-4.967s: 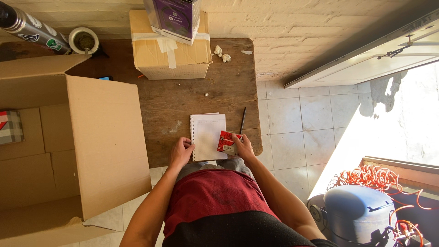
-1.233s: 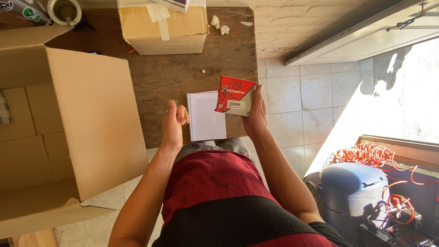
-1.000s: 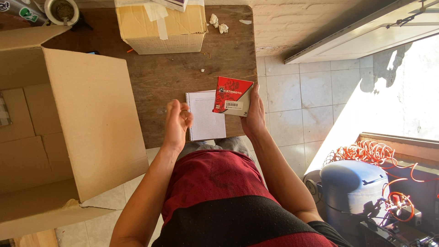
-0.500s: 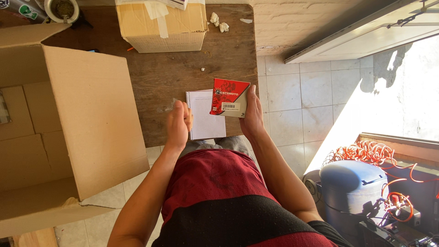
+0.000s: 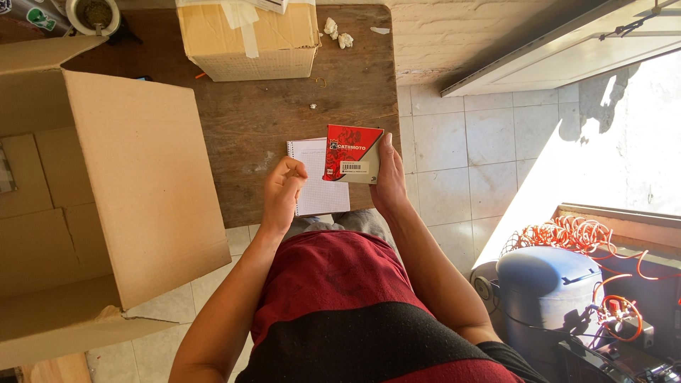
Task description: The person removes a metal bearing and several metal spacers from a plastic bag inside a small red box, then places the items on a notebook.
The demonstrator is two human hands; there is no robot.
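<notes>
At your left, the big open cardboard box stands against the wooden bench; a smaller taped carton sits at its far edge. Your right hand grips a red-and-grey packet above the squared notepad; your left hand is loosely curled, holding nothing.

Two cardboard boxes: a big open box and a taped box. One red packet, one notebook, one tape roll. Two paper scraps.
</notes>
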